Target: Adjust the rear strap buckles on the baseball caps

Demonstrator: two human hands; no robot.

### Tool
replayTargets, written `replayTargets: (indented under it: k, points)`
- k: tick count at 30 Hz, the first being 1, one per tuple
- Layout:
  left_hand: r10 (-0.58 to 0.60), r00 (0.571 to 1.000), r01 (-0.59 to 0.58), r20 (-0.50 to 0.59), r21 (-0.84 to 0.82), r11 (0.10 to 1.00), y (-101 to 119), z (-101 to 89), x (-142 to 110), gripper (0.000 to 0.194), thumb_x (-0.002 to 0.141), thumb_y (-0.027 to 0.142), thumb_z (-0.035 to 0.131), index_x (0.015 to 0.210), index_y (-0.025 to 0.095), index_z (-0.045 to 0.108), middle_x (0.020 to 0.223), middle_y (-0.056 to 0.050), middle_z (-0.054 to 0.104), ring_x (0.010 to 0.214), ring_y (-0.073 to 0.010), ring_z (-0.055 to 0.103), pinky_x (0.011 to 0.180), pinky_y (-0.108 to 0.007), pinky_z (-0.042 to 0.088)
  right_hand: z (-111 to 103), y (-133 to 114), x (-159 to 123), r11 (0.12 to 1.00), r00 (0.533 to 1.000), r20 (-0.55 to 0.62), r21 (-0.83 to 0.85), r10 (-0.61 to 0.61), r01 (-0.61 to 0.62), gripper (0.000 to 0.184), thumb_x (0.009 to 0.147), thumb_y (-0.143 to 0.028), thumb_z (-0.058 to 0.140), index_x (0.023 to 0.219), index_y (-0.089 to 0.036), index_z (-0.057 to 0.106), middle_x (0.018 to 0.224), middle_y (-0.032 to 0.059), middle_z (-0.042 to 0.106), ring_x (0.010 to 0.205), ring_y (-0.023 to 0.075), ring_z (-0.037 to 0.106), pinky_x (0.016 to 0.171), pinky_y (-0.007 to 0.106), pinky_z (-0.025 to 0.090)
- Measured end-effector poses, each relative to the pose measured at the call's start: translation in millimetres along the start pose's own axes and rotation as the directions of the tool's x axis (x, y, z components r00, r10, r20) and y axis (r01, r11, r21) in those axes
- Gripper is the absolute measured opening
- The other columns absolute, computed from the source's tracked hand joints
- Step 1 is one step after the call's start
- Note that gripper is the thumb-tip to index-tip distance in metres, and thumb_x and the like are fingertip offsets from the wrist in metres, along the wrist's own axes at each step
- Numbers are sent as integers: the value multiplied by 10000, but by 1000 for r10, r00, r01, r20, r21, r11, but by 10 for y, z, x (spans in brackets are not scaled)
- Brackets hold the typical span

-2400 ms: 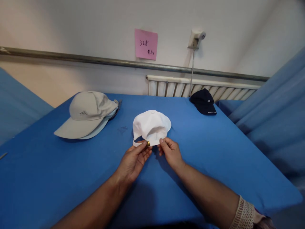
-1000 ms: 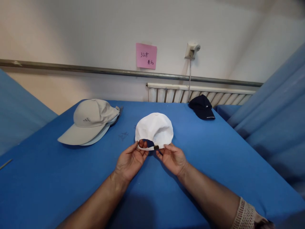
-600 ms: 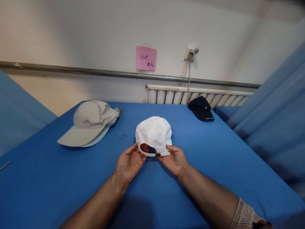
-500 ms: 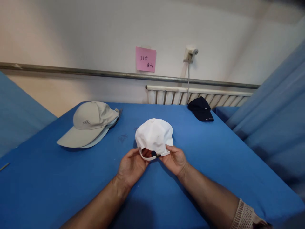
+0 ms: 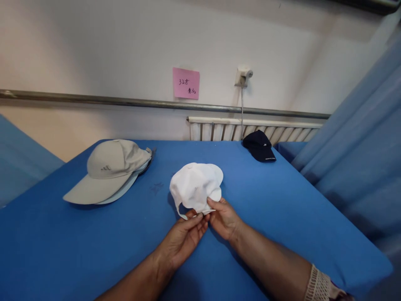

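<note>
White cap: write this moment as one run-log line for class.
left hand: pinching back strap | right hand: holding white cap | grey cap: table left | dark cap: table far right

From here I see a shadowed pale wall [image 5: 125, 50], a metal rail [image 5: 125, 101] running across it, a ribbed white radiator [image 5: 227, 121] below, blue curtains [image 5: 354, 159] at either side and a blue-covered table [image 5: 94, 238] in front

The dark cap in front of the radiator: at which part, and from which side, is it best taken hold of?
Probably by the brim, from the near side, pinched above and below. The dark cap sits crown up on the blue table, its thin, flat brim pointing toward the near right, while the radiator stands behind it.
</note>
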State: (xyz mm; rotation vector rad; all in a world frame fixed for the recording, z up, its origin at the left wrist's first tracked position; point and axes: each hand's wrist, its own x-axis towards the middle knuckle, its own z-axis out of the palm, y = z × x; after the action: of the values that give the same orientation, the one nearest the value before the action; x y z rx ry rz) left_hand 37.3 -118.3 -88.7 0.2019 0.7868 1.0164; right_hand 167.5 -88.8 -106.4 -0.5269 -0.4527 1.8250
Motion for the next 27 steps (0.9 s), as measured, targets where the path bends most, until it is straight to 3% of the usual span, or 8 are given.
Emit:
replayTargets:
  k: [4, 9, 15, 18, 20, 23, 27]
  points:
    - [35, 999, -35, -29, 0, 999, 132, -17, 37, 149, 835, 3, 603, 849, 139, 662, 879, -91, 744, 817, -180, 726, 785, -280, 575, -67, 21, 33, 998, 1000, -12, 63, 22, -21, 377, 703, -176, 795, 1064, -187, 685, 1065, 43, 748, 942, 183, 690, 852, 293, 523]
    - [105, 993, -108, -48, -57, 993, 367, 10, -2, 239, 800, 12, 511, 919, 160, 656, 920, -74, 756, 806, -205, 727, 773, -376, 591, -218, -135, 166, 981, 991, -72, 170, 112, -98, 206, 854, -358, 671, 959, -181, 661, 1030, 60, 730, 937, 166, 685, 848, 297, 525]
    - [55, 998, -54, -37, 16, 998, 489, 46, -55, 322, 724, -5, 509, 969, 142, 657, 861, -91, 761, 753, -237, 734, 720, -387, 603, -362, -376, 348, 987, 972, -209, 142, 105, -75, 346, 952, -480, 534, 943, -152, 643, 848, 54, 728, 726, 132, 689, 700, 247, 546]
    - [21, 1000, -21, 7, 32, 999, 536, 34, -64, 358, 718, -5, 510, 1013, 146, 646, 878, -94, 761, 752, -246, 737, 708, -389, 607, -434, -447, 406, 995, 961, -273, 101, 51, -24, 263, 950, -395, 561, 1009, -155, 651, 863, 51, 747, 736, 149, 706, 663, 256, 567]
    - [67, 998, -67, -1, 27, 997, 583, 15, -58, 371, 723, -6, 509, 1025, 167, 638, 878, -77, 760, 746, -235, 736, 708, -382, 607, -489, -473, 429, 998, 949, -316, 63, -2, 24, 175, 902, -253, 611, 1040, -155, 657, 907, 57, 759, 773, 164, 720, 665, 262, 582]
    - [169, 985, -170, -38, -33, 985, 657, -30, -24, 335, 723, 1, 512, 970, 192, 633, 864, -54, 755, 753, -219, 731, 714, -378, 605, -560, -495, 445, 995, 939, -336, 31, -77, 92, 247, 798, -94, 644, 1036, -157, 665, 914, 53, 765, 783, 171, 727, 676, 260, 598]
    - [203, 976, -212, -72, -161, 964, 715, -110, 40, 191, 725, 40, 508, 818, 175, 606, 840, -67, 735, 795, -213, 720, 764, -398, 598, -575, -515, 433, 984, 936, -327, 76, -128, 161, 341, 769, -47, 646, 1087, -170, 663, 926, 52, 767, 791, 181, 731, 657, 268, 608]
